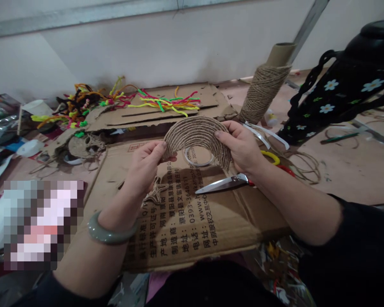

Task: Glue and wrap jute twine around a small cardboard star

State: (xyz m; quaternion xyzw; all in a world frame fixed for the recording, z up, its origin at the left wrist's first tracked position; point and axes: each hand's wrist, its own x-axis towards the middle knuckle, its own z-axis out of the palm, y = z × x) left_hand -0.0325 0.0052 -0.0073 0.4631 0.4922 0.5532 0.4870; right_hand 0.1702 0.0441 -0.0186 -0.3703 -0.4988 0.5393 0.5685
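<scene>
Between my two hands is an arch of brown twine (195, 133), made of several curved rows laid side by side, raised above a printed cardboard sheet (179, 238). My left hand (147, 160) pinches the arch's left end between thumb and fingers. At the upper right side, my right hand (241, 145) grips it with the thumb on top. Scissors (224, 184) lie on the cardboard below my right hand, their red handle partly hidden by it. A star-shaped twine piece (156, 192) rests by my left wrist, and a clear ring (198, 157) shows behind the arch.
A twine spool (262, 91) stands at the back right, beside a black flowered bottle (342, 85). Coloured fuzzy stems (169, 103) lie on cardboard at the back. Tangled twine (86, 147), a white cup (36, 108) and a blurred-out rectangular object (45, 226) are on the left.
</scene>
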